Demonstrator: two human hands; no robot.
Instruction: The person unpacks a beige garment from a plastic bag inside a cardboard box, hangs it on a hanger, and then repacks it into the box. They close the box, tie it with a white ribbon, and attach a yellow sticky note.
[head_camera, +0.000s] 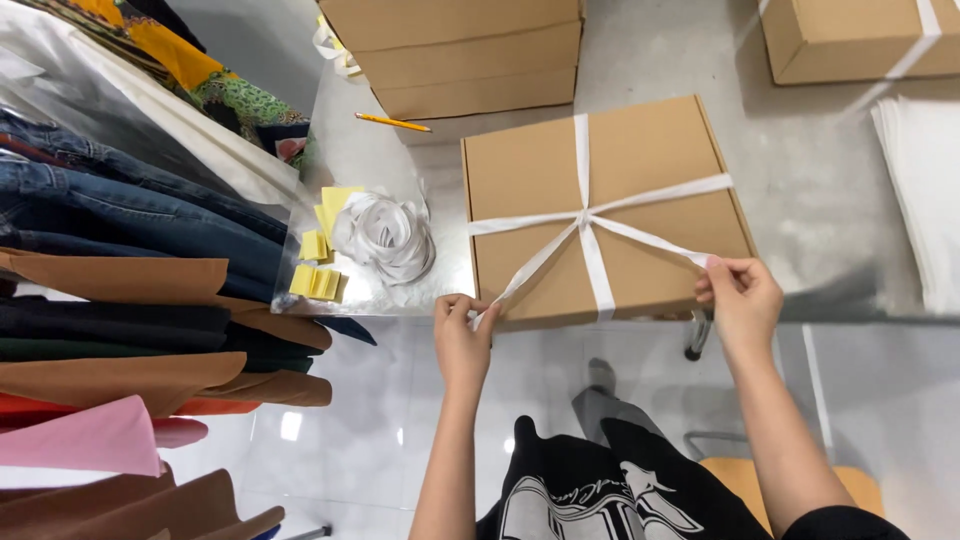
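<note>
The left hand (462, 335) pinches one free end of a white ribbon (590, 215) between thumb and fingertips, just off the near edge of a flat brown cardboard box (530, 170). The right hand (738, 295) pinches the other free end near the box's near right corner, fingers closed on the strip. From both grips the two tails run up and inward, taut, to a crossing near the middle of the lid, so they form a shallow V opening toward the person.

The ribbon is already wrapped around the box in a cross: one band runs from the far edge to the near edge, the other runs side to side, slightly tilted. The box lies flat on a grey table (800, 200), at its near edge, its long axis roughly side to side and turned a little anticlockwise.

Just left of the box sits a loose coil of white ribbon (385, 235), with small stacks of yellow sticky notes (318, 265) beside it. Farther back, a yellow pencil (392, 122) lies before a stack of brown cartons (465, 55). At the far right corner stands another ribbon-tied carton (860, 40), and below it what looks like a pile of white sheets (920, 200). Folded garments (120, 290) hang at the left.
</note>
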